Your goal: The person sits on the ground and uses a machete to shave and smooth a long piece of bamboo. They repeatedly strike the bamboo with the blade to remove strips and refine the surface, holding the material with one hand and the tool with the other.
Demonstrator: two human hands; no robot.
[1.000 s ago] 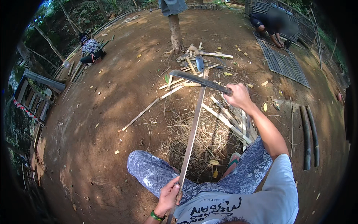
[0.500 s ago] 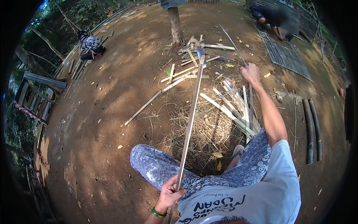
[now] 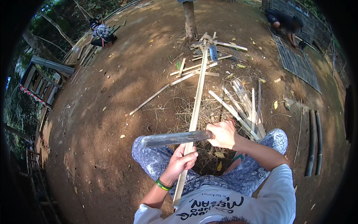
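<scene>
Since half a second ago, the knife (image 3: 175,138) has swung from out near the tree (image 3: 190,23) back toward the person's lap, and the right hand (image 3: 223,133) has come with it. Now the blade lies across the strip (image 3: 199,93), and the left hand (image 3: 182,160) has slid up the strip, away from the lap. The strip has also turned, showing its pale broad face instead of its brown side.

It runs almost straight from the foot of the tree to the person's shirt (image 3: 223,205), its far end leaning slightly right and pointing at the tree. It is long, thin, flat and straw-coloured, with a faint grain along its length.

The knife's long axis lies nearly square to it, blunt tip to the left; its blade is broad, dark grey and worn, and I can't tell whether it touches the strip. The right hand's grip is closed round the handle. The left hand's grip is closed on the strip, just on the lap side of the blade.

Curly shavings (image 3: 179,116) lie on the ground between the tree and the lap.
</scene>
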